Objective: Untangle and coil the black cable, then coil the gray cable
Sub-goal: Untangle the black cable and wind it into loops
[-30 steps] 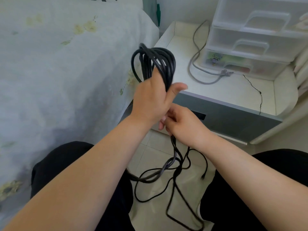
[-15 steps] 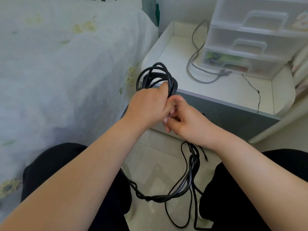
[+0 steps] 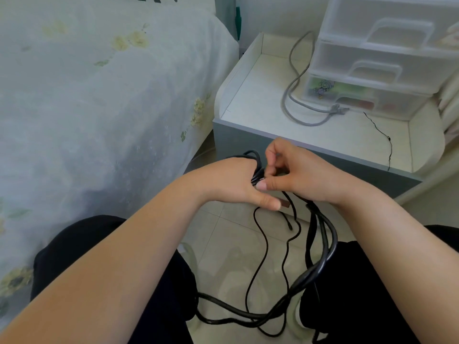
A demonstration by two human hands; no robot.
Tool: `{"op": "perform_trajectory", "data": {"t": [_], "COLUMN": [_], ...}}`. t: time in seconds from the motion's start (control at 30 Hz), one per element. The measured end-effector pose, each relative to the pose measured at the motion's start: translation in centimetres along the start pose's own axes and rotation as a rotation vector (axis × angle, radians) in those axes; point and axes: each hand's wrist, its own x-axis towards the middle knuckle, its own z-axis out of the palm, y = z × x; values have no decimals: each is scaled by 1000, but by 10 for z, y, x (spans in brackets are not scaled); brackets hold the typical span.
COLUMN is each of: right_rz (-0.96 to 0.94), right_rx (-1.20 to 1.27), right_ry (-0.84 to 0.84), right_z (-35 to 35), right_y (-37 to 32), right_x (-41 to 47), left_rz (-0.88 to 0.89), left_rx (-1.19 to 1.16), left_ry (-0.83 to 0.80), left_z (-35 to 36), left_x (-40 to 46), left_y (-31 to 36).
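No readable text, label, brand, number or sign appears on anything here

Your two bare forearms with no sleeves, watch or rings in view, your left hand (image 3: 231, 182), your right hand (image 3: 300, 175), short plain nails, your black trousers (image 3: 82, 244) on both thighs

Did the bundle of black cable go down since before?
Yes. The black cable bundle in the left hand dropped from above the nightstand top to below its front edge.
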Motion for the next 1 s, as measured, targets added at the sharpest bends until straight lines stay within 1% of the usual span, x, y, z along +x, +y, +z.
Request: {"op": "perform_trajectory", "data": {"t": [0.07, 0.13, 0.2, 0.27, 0.3, 0.33, 0.4, 0.47, 0.5, 0.53, 0.57, 0.6, 0.63, 0.7, 0.73, 0.77, 0.83, 0.87, 0.9, 0.93, 0.97, 1.0], "right_rz": [3, 10, 42, 103, 130, 142, 112, 41, -48, -175, -304, -377, -352, -105, 27, 130, 214, 245, 265, 279, 291, 300], "right_rx": [-80, -190, -415, -597, -634, -648, -744, -867, -882, -851, -791, -716, -633, -498, -414, -280, 83, 248, 389, 474, 480, 438], "right_ry": [-26, -40, -38, 9, 82, 197, 482, 757, 892, 994, 1018, 958, 854, 654, 588, 548, 523, 524, 535, 557, 590, 625], "right_z": [1, 5, 8, 11, 10, 7, -2, -10, -9, -5, 1, 9, 18, 32, 36, 37, 35, 33, 31, 26, 19, 10], "right_y": [3, 7, 13, 16, 16, 18, 25, 27, 27, 23, 18, 11, 1, -7, -6, -3, 3, 4, 4, 5, 6, 9], "right_x": [0, -2, -2, 0, 2, 4, 9, 11, 11, 9, 7, 4, 1, 2, 4, 6, 13, 15, 17, 17, 17, 17], "left_rz": [-83, -128, -140, -163, -179, -188, -217, -245, -253, -261, -271, -268, -256, -254, -266, -275, -281, -281, -278, -271, -266, -265], "left_rx": [106, 150, 96, -62, -208, -401, -795, -984, -1032, -1064, -1088, -1095, -1094, -1027, -940, -788, -400, -327, -360, -483, -624, -738], "left_ry": [26, 115, 257, 419, 461, 482, 465, 427, 407, 384, 356, 329, 297, 265, 275, 299, 346, 357, 355, 354, 359, 371], "left_z": [3, 4, 0, -8, -11, -13, -19, -22, -22, -22, -21, -18, -14, -3, 1, 6, 12, 12, 10, 6, -1, -8], "left_x": [-2, -6, -10, -12, -14, -16, -21, -26, -27, -27, -26, -25, -24, -20, -17, -13, -7, -6, -6, -7, -9, -12], "left_y": [-2, -2, -5, -11, -13, -14, -15, -15, -17, -17, -16, -14, -11, -2, 2, 3, 2, 1, -1, -4, -7, -10]}}
